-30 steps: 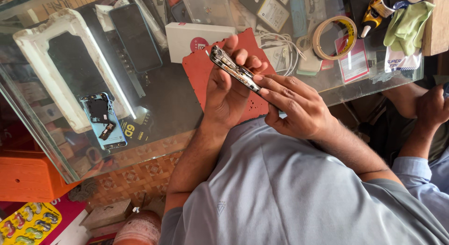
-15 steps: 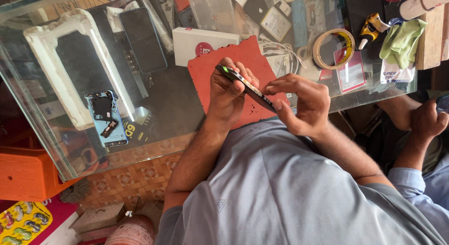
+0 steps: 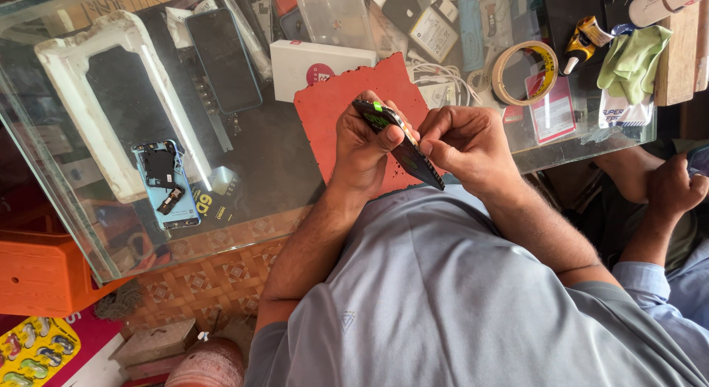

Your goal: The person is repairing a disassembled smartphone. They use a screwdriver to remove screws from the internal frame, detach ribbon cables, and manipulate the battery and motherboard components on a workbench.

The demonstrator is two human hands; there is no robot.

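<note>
My left hand (image 3: pixel 365 147) grips a dark, opened phone (image 3: pixel 402 147) by its upper end, holding it tilted above a red mat (image 3: pixel 332 114) on the glass table. My right hand (image 3: pixel 461 143) pinches the phone's edge near the middle, fingertips pressed against it. A small green tab shows at the phone's top corner. The phone's far side is hidden from me.
On the glass table (image 3: pixel 244 210) lie a blue phone back shell (image 3: pixel 166 184), a white foam frame (image 3: pixel 111 99), a black phone (image 3: pixel 221 58), a white box (image 3: pixel 317 62), a tape roll (image 3: pixel 524 69) and a green cloth (image 3: pixel 631 58). Another person's hand (image 3: pixel 668 187) is at right.
The phone has turned from nearly flat to edge-on and tilted down toward me. Both hands have shifted slightly down with it; my right hand's fingers now pinch its side.
</note>
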